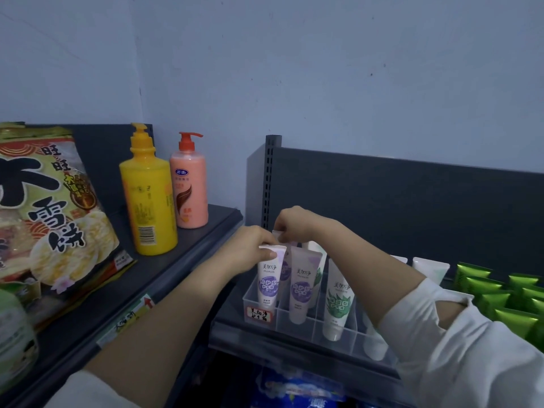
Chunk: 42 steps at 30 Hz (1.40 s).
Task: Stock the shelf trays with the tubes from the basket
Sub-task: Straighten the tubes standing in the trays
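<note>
On the left shelf, a snack bag (53,207), a yellow pump bottle (148,201) and a pink pump bottle (190,189) stand well apart from the work. A person's left hand (250,245) has its grip closed on the flat crimped top of a purple tube (268,285), thumb in front, with the tube standing cap-down in the leftmost slot of the clear tray (297,328). Just behind, the right hand (291,223) pinches the crimp of a rear tube (276,232), most of which is hidden. The basket is out of view.

The tubes look light and soft-bodied, likely to dent if squeezed mid-body. The stiff crimped end seems the safest hold, and the glossy skin may be slippery. The slots are narrow and their thin divider walls could catch a cap that comes in tilted, so a straight drop looks wise.

One slot over to the right, a green-print tube (338,301) stands upright. There is open room above the tray, the dark back panel (412,201) closes off the rear, and green packets (500,295) crowd the far right.
</note>
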Available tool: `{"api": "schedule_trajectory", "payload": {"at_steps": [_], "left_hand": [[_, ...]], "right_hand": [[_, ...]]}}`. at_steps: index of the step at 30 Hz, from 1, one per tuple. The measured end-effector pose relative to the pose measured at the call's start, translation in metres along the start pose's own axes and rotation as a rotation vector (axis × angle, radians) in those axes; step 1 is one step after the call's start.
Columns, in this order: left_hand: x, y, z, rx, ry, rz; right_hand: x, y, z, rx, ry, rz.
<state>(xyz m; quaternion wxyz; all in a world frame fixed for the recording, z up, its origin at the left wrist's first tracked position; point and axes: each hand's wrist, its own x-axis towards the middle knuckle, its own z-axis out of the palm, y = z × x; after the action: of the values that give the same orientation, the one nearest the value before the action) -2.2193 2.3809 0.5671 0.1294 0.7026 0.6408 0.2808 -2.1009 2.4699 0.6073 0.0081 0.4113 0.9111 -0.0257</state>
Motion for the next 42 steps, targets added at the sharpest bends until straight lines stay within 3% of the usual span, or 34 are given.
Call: {"api": "schedule_trajectory", "payload": {"at_steps": [12, 20, 25, 29, 33, 42], "left_hand": [[0.002, -0.002, -0.004, -0.123, -0.109, 0.033], [-0.001, 0.012, -0.007, -0.130, 0.038, 0.121], [-0.003, 0.038, -0.003, -0.070, 0.093, 0.218], [-0.004, 0.066, 0.012, 0.124, 0.021, 0.299], [0.002, 0.073, 0.027, 0.329, -0.043, 0.264], [0.010, 0.070, 0.031, 0.315, -0.096, 0.192]], "right_hand": [[-0.010, -0.001, -0.002, 0.038, -0.039, 0.001], [-0.039, 0.012, -0.014, 0.055, 0.048, 0.009], [-0.087, 0.030, -0.025, 0.120, 0.137, 0.068], [-0.121, 0.041, -0.023, 0.111, 0.172, 0.113], [-0.140, 0.044, -0.010, 0.067, 0.116, 0.164], [-0.136, 0.051, 0.006, -0.034, 0.083, 0.207]]}}
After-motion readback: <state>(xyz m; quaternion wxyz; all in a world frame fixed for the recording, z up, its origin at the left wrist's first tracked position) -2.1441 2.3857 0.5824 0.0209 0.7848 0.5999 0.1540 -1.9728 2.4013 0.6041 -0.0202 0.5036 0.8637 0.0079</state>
